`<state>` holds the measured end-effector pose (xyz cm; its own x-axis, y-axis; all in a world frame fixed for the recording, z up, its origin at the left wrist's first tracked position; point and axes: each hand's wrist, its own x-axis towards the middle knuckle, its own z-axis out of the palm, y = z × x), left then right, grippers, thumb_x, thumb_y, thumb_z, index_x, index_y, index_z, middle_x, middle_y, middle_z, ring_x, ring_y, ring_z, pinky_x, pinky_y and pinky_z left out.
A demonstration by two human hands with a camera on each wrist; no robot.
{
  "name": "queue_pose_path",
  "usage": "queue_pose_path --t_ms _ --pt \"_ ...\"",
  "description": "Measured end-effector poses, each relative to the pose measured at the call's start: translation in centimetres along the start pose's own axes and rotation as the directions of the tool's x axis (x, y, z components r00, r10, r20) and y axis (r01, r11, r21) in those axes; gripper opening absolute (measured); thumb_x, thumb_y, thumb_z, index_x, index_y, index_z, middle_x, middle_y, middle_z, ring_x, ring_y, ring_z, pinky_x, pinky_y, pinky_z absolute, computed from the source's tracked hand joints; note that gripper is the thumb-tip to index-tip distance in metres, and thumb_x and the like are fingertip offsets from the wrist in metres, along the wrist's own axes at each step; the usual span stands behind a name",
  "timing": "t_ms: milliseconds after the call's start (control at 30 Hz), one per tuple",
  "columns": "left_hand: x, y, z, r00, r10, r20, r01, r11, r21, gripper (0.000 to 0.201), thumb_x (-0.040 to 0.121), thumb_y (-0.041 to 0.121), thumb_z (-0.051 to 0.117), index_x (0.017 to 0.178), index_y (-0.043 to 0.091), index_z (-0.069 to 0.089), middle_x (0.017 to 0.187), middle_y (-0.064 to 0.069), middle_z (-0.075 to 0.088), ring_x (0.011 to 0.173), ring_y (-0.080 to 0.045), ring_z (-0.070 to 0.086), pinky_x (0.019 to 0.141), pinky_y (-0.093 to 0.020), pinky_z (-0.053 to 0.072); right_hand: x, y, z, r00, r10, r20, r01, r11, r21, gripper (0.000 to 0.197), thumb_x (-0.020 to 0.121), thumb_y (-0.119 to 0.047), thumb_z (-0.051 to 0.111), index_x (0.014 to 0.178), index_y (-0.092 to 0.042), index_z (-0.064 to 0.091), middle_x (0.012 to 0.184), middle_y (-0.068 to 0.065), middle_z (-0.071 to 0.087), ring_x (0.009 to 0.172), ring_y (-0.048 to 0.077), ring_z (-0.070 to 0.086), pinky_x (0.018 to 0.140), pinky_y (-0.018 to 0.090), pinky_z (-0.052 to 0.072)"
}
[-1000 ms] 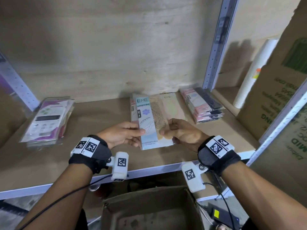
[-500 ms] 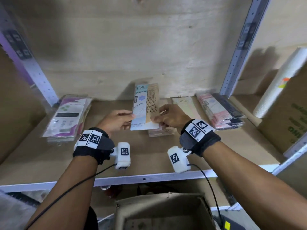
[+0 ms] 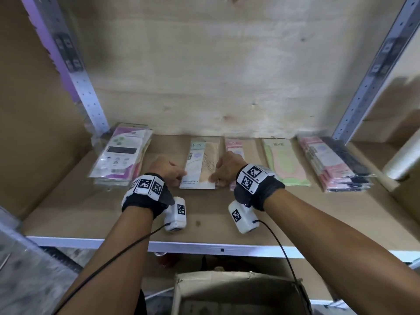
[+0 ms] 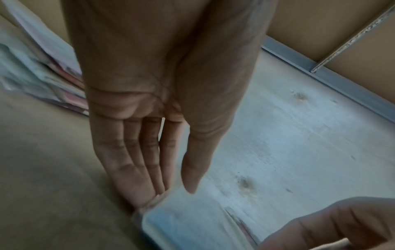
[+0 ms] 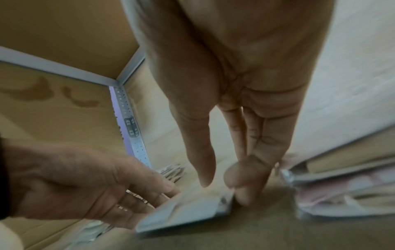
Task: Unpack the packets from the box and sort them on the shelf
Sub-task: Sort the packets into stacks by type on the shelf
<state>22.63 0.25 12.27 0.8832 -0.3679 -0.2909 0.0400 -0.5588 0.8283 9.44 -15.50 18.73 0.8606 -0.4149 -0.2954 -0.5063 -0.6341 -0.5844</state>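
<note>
A light-blue stocking packet (image 3: 200, 164) lies flat on the brown shelf board (image 3: 204, 214), between my two hands. My left hand (image 3: 169, 170) has straight fingers, and their tips touch the packet's left edge (image 4: 192, 219). On the other side, my right hand (image 3: 227, 169) touches the packet's right edge with nearly straight fingers (image 5: 248, 177). In the right wrist view the packet (image 5: 192, 208) sits under both hands. The open cardboard box (image 3: 238, 289) stands below the shelf's front edge.
A pink packet (image 3: 236, 146) and a green one (image 3: 284, 160) lie to the right of the blue packet. Stacks of packets sit at the far left (image 3: 122, 153) and far right (image 3: 334, 164). Metal uprights (image 3: 86, 98) frame the bay, and a white roll (image 3: 402, 155) lies beyond it.
The blue packet was held tilted above the shelf by both hands. It now lies flat on the board left of the pink packet, with both hands lowered and their fingers straightened at its edges.
</note>
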Motion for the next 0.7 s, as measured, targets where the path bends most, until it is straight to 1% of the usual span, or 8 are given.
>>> queue_pose_path --t_ms 67,200,300,433,500,567,633,700 --pt "-0.2 0.1 -0.1 0.999 -0.032 0.010 0.033 0.999 -0.016 0.013 0.085 0.008 0.078 0.081 0.001 0.067 0.087 -0.018 0.073 0.067 -0.025 0.070 0.055 -0.030 0.056 0.0 -0.3 0.1 0.999 0.007 0.035 -0.007 1.000 -0.009 0.042 0.081 -0.016 0.079 0.114 0.007 0.065 0.110 0.019 0.071 0.102 0.028 0.072 0.085 0.040 0.060" --pt "-0.6 0.4 -0.2 0.999 -0.040 0.031 0.041 0.999 -0.016 0.022 0.086 0.013 0.078 0.097 -0.004 0.070 0.092 -0.020 0.075 0.080 -0.028 0.074 0.070 -0.033 0.061 0.0 -0.8 0.1 1.000 -0.002 0.025 0.003 0.999 -0.050 0.042 0.082 -0.016 0.078 0.115 0.007 0.066 0.114 0.018 0.071 0.106 0.025 0.069 0.092 0.038 0.057" --pt "-0.7 0.5 -0.1 0.998 -0.045 0.053 0.046 0.999 -0.017 0.026 0.088 0.015 0.076 0.104 -0.005 0.071 0.098 -0.021 0.075 0.088 -0.030 0.074 0.078 -0.036 0.062 0.2 -0.9 0.2 1.000 -0.022 0.011 0.022 0.999 -0.023 0.041 0.083 -0.015 0.077 0.117 0.004 0.066 0.114 0.018 0.070 0.097 0.022 0.068 0.087 0.033 0.058" --pt "-1.2 0.9 0.0 0.998 -0.038 0.057 0.039 0.999 -0.015 0.026 0.090 0.018 0.074 0.106 -0.003 0.071 0.102 -0.019 0.076 0.100 -0.032 0.074 0.091 -0.041 0.060 0.2 -1.1 0.5 0.999 0.000 0.038 0.001 0.999 -0.045 0.030 0.083 -0.012 0.077 0.105 0.007 0.069 0.099 0.015 0.074 0.094 0.025 0.073 0.088 0.039 0.059" --pt "-1.5 1.1 0.1 0.998 -0.033 0.057 0.034 0.999 -0.018 0.026 0.091 0.017 0.074 0.107 -0.003 0.070 0.104 -0.019 0.075 0.099 -0.031 0.074 0.094 -0.042 0.059 0.2 -1.2 0.6 0.999 0.004 0.047 -0.001 0.999 -0.050 0.020 0.084 -0.012 0.075 0.097 0.002 0.068 0.089 0.014 0.071 0.081 0.024 0.073 0.080 0.035 0.062" --pt "-1.9 1.3 0.0 0.999 -0.020 0.038 0.020 1.000 0.001 0.020 0.091 0.017 0.074 0.097 -0.001 0.070 0.097 -0.017 0.074 0.091 -0.029 0.073 0.093 -0.040 0.059 0.3 -1.1 0.7 0.999 -0.003 0.043 0.006 0.997 -0.072 0.016 0.085 -0.013 0.074 0.094 -0.002 0.066 0.089 0.014 0.070 0.070 0.022 0.068 0.063 0.028 0.059" --pt "-2.3 1.5 -0.8 0.999 0.016 -0.036 -0.013 0.996 0.086 0.021 0.090 0.022 0.075 0.085 0.002 0.069 0.086 -0.014 0.071 0.079 -0.028 0.070 0.087 -0.037 0.060 0.4 -1.0 0.5 0.999 -0.035 0.027 0.038 0.990 -0.133 0.029 0.086 -0.019 0.075 0.105 0.001 0.066 0.105 0.015 0.070 0.080 0.022 0.066 0.068 0.028 0.055" --pt "-2.7 1.7 -2.2 0.990 0.069 -0.124 -0.053 0.990 0.130 0.027 0.090 0.027 0.074 0.091 0.000 0.072 0.088 -0.015 0.074 0.083 -0.029 0.074 0.087 -0.041 0.061 0.7 -1.2 0.0 0.995 -0.091 -0.035 0.081 0.970 -0.227 0.043 0.086 -0.025 0.075 0.117 0.002 0.064 0.122 0.014 0.065 0.105 0.026 0.063 0.085 0.034 0.052"
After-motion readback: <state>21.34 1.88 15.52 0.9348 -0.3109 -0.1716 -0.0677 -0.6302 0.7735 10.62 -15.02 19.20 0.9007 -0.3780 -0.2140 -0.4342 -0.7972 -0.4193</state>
